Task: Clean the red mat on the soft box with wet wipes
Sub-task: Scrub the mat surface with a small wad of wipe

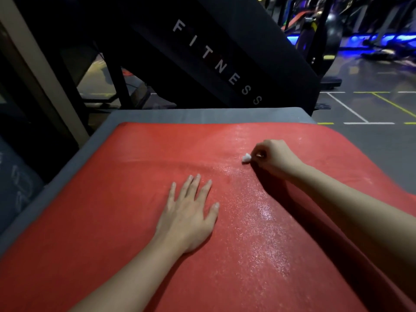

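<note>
White capitals reading "FITNESS" run slantwise down a dark panel (216,61) in the upper middle of the frame. On a dark grey surface (18,188) at the lower left edge there are pale marks too faint to read.

The red mat (101,221) fills the lower two thirds of the frame and lies on the grey soft box (202,115). The box shows as a bare strip beyond the mat's far edge and along its left edge. The mat's far right corner is rounded and reaches past the box's visible right side. A wet, glistening streak (263,212) runs down the mat right of centre.

The left hand (189,217) lies flat on the mat at centre frame, its fingers (206,191) straight and spread apart. The right hand (275,157), at the upper right of the mat, has its fingers curled and clamped on a small white wet wipe (246,157), which touches the mat. The left half of the mat is bare.

Beyond the box at the right, grey floor (371,140) carries white and yellow painted lines.
</note>
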Demonstrator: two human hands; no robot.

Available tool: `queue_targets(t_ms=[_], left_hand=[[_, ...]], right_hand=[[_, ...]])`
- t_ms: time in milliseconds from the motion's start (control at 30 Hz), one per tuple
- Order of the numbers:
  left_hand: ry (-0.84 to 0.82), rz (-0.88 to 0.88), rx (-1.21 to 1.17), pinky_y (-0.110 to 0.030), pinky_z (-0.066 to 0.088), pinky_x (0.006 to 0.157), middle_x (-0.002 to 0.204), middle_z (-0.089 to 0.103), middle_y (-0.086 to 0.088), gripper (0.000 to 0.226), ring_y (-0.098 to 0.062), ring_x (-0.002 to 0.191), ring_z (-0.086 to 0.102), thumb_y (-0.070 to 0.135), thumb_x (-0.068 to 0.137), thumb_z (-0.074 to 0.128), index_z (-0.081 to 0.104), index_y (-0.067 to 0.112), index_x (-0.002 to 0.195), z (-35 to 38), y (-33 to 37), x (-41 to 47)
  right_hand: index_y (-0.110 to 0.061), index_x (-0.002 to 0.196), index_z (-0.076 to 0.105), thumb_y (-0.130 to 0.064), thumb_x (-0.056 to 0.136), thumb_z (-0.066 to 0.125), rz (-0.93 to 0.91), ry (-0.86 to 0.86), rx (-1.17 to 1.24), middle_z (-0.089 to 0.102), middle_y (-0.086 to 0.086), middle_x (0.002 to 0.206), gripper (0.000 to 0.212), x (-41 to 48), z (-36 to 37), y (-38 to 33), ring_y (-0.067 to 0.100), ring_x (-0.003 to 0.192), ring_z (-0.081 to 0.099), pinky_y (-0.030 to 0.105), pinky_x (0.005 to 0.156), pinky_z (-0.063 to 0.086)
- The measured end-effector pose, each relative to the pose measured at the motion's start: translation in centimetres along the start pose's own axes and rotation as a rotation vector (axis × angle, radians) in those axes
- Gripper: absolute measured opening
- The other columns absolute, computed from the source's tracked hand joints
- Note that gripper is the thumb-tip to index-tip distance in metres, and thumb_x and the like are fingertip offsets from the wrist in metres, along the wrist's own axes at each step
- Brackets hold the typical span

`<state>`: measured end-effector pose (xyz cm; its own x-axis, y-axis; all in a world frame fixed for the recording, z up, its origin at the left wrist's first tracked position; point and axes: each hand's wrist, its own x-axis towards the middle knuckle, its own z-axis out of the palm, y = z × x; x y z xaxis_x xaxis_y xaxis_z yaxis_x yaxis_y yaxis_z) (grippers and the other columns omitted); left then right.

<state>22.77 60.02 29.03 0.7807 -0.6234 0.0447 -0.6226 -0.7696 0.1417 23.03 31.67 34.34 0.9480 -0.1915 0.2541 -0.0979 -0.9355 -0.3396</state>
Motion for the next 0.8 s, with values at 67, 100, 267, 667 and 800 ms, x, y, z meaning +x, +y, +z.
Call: queue_targets(t_ms=[67, 100, 267, 667, 800], left_hand=[[-0.002, -0.002, -0.004, -0.048, -0.005, 0.127, 0.171, -0.004, 0.007, 0.079, -0.007, 0.155, -0.015, 0.067, 0.090, -0.001, 0.003, 0.035, 0.163, -0.1, 0.0, 0.0], [-0.002, -0.004, -0.005, -0.047, -0.005, 0.127, 0.171, -0.003, 0.008, 0.080, -0.007, 0.155, -0.015, 0.068, 0.089, -0.002, 0.004, 0.036, 0.163, -0.1, 0.0, 0.0], [-0.009, -0.012, 0.017, -0.046, -0.005, 0.127, 0.171, -0.004, 0.008, 0.079, -0.007, 0.155, -0.016, 0.067, 0.089, -0.003, 0.002, 0.036, 0.162, -0.2, 0.1, 0.1], [-0.015, -0.018, -0.002, -0.044, -0.009, 0.127, 0.170, -0.008, 0.011, 0.082, -0.003, 0.153, -0.021, 0.069, 0.086, -0.006, 0.003, 0.038, 0.162, -0.7, 0.2, 0.1], [-0.032, -0.024, 0.015, -0.044, -0.009, 0.126, 0.169, -0.014, 0.012, 0.081, -0.003, 0.151, -0.026, 0.068, 0.086, -0.009, -0.004, 0.038, 0.161, -0.8, 0.2, 0.1]], right_hand=[[-0.011, 0.088, 0.075, -0.022, 0.088, 0.069, 0.040, 0.059, 0.011, 0.065, 0.013, 0.086, 0.013, 2.1, 0.9, 0.6, 0.032, 0.083, 0.061, 0.032, 0.066, 0.038], [-0.011, 0.089, 0.075, -0.021, 0.087, 0.068, 0.073, 0.077, 0.027, 0.065, 0.014, 0.088, 0.012, 2.8, 1.3, 0.8, 0.033, 0.086, 0.062, 0.030, 0.067, 0.037], [-0.021, 0.084, 0.078, -0.043, 0.080, 0.076, 0.166, -0.056, 0.119, 0.072, 0.004, 0.077, 0.022, 2.5, -0.4, 0.7, 0.018, 0.073, 0.064, 0.026, 0.058, 0.038], [-0.011, 0.092, 0.077, -0.014, 0.085, 0.064, 0.257, 0.066, 0.050, 0.072, 0.018, 0.091, 0.015, 10.6, 2.1, 2.2, 0.030, 0.084, 0.067, 0.030, 0.071, 0.051], [-0.020, 0.080, 0.076, -0.044, 0.077, 0.079, 0.255, -0.084, 0.052, 0.071, 0.004, 0.074, 0.025, 10.2, 0.0, 2.8, 0.016, 0.071, 0.064, 0.024, 0.065, 0.046]])
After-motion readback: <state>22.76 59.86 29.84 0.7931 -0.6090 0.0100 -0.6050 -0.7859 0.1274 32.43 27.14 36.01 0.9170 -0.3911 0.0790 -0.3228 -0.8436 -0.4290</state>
